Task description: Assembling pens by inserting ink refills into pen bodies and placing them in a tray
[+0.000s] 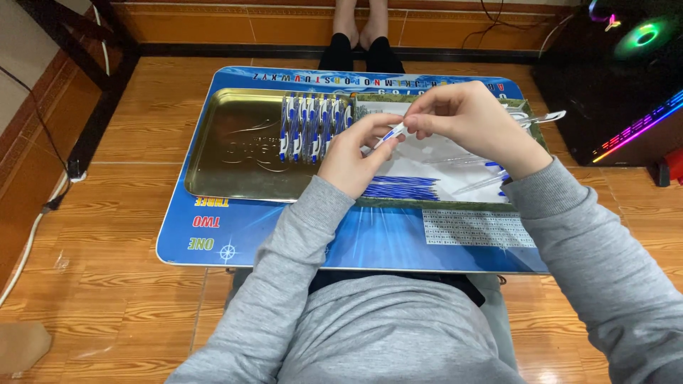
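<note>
Both hands (409, 139) around pen (392, 133); long axis slanted left-right

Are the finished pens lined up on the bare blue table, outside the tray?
No: the row of blue-and-white pens lies inside the gold metal tray, at its right side.

Both hands, left hand (350, 158) and right hand (466, 117), pinch a blue-and-white pen (392, 133) together. Finished pens (313, 126) lie rowed in a gold tray (228, 153).

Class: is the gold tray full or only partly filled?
Partly filled. The gold tray holds one row of pens near its right side; the rest is bare metal.
</note>
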